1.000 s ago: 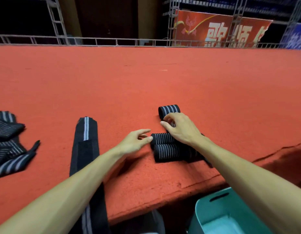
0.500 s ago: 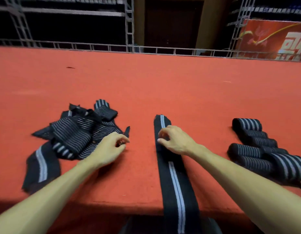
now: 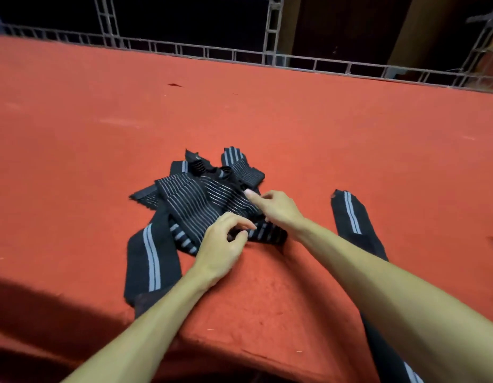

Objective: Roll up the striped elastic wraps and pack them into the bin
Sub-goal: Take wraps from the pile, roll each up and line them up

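Hands, left (image 3: 220,251) and right (image 3: 278,210), now on wraps (image 3: 194,199)

One tangled heap of striped wraps (image 3: 201,200), too knotted to count, sits mid-bench (image 3: 267,120), one single wrap (image 3: 353,222) crosses the near edge, and there are two hands, the left hand (image 3: 223,244) and the right hand (image 3: 275,208).

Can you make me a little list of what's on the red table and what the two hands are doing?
table: red, fuzzy top
pile: loose striped wraps heaped in the middle, not rolled
flat wrap: stretched out to the right of the pile, apart from it, near end going over the table's edge
left hand: fingers curled at the pile's near edge; grip unclear
right hand: forefinger stretched out over the pile
bin: not in view
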{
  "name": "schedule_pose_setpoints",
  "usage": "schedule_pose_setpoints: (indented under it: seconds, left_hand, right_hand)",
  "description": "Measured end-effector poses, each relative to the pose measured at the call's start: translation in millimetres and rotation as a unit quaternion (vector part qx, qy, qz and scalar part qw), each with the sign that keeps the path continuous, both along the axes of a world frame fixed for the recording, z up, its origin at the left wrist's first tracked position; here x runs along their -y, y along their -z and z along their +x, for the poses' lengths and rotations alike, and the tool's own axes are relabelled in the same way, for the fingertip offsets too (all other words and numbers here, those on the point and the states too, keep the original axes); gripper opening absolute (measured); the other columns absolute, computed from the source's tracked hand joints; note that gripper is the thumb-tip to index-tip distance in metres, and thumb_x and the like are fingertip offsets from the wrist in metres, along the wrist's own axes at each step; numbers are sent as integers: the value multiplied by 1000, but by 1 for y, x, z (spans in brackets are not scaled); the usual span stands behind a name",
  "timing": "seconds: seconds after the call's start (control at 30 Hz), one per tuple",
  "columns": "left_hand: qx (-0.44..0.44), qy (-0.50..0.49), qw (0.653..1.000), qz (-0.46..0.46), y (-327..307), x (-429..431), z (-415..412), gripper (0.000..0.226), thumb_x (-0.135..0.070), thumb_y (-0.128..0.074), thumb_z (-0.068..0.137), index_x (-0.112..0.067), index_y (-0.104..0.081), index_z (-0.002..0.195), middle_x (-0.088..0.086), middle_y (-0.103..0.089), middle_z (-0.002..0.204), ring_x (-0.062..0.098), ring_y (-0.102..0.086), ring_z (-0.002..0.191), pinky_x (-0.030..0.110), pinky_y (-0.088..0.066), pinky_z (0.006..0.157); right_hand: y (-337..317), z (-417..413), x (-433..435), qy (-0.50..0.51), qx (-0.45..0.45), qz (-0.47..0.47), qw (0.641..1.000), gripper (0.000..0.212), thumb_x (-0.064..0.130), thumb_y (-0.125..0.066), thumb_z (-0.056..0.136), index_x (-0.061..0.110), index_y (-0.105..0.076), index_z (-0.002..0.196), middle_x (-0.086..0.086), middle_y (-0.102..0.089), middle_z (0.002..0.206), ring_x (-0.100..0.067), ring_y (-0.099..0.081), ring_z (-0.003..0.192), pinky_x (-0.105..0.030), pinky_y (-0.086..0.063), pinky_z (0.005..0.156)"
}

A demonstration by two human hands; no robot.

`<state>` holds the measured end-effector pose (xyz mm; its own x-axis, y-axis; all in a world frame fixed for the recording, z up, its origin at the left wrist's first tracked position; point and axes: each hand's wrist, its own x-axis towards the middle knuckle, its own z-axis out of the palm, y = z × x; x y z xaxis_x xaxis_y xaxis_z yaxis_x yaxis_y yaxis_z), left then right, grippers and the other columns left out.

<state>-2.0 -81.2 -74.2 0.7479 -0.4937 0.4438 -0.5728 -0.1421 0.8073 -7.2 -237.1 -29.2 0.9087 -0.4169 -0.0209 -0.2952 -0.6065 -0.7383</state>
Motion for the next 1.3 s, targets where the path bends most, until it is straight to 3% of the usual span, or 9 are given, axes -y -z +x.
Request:
schedule_pose_setpoints:
  seconds: [0.1, 0.23, 0.47, 0.63, 0.77, 0.83, 0.97, 1.2, 1.3]
  left_hand:
    - [-4, 1, 999, -49, -3, -3, 0, 24, -9, -51, 77, -25, -69, 80, -3, -61, 95, 7, -58, 88, 17, -44, 71]
    - [2, -27, 997, -75, -4, -6, -3, 22, -8, -51, 78, -18, -70, 84, -1, -53, 104, 3, -56, 85, 13, -43, 68]
    - [88, 3, 996, 6, -26, 29, -38, 30, -1, -56, 81, -21, -62, 102, -9, -45, 107, 5, -54, 89, 16, -44, 77]
    - [107, 65, 990, 61, -39, 60, -66, 32, 3, -52, 80, -23, -62, 97, -9, -48, 97, 3, -53, 84, 12, -37, 74]
    - [102, 83, 988, 85, -40, 83, -92, 35, 5, -51, 80, -26, -62, 93, -8, -52, 96, 5, -53, 75, 14, -38, 74]
    - [102, 103, 983, 108, -40, 92, -103, 34, 3, -51, 81, -27, -62, 92, -9, -52, 96, 3, -53, 78, 18, -40, 78]
    - [175, 103, 957, 206, -36, 102, -113, 26, -9, -52, 84, -25, -64, 101, -12, -50, 100, 7, -52, 100, 30, -39, 95]
    - [238, 21, 918, 317, -20, 77, -90, 29, -21, -52, 87, -27, -59, 114, -7, -53, 114, 15, -44, 116, 32, -29, 99]
    - [256, 4, 906, 337, -15, 61, -71, 29, -23, -49, 88, -27, -57, 116, -9, -53, 113, 14, -45, 114, 30, -30, 99]
  right_hand:
    - [7, 10, -4, 20, 2, -24, 1000, 12, 30, -71, 81, 21, -69, 89, 1, -68, 86, -15, -62, 81, -24, -42, 67]
    - [2, 2, 7, 77, 53, 77, 993, 15, 12, -62, 83, 20, -68, 94, -3, -69, 90, -22, -66, 82, -37, -56, 79]
    - [-20, -64, 53, 120, 92, 121, 981, 23, 5, -46, 94, 14, -60, 78, -4, -59, 77, -22, -63, 62, -45, -60, 62]
    - [-38, -126, 84, 155, 96, 43, 982, 21, 1, -45, 89, 11, -64, 86, -5, -59, 72, -13, -59, 47, -20, -47, 37]
    - [-41, -177, 114, 195, 65, -33, 978, 25, 2, -43, 79, 13, -66, 81, -14, -69, 76, -30, -67, 62, -39, -58, 60]
    - [-39, -203, 130, 211, 35, -67, 975, 27, 3, -41, 76, 8, -66, 84, -21, -70, 78, -34, -67, 62, -39, -57, 61]
    - [-26, -240, 158, 254, -6, -128, 959, 27, 4, -41, 78, 4, -65, 91, -28, -65, 101, -40, -60, 95, -36, -45, 75]
    - [-15, -238, 151, 232, -149, -337, 900, 34, 21, -50, 82, 12, -62, 113, -16, -58, 120, -35, -51, 114, -38, -42, 91]
    - [-12, -211, 137, 152, -101, -411, 893, 36, 23, -54, 82, 17, -58, 117, -9, -49, 120, -30, -42, 115, -37, -36, 95]
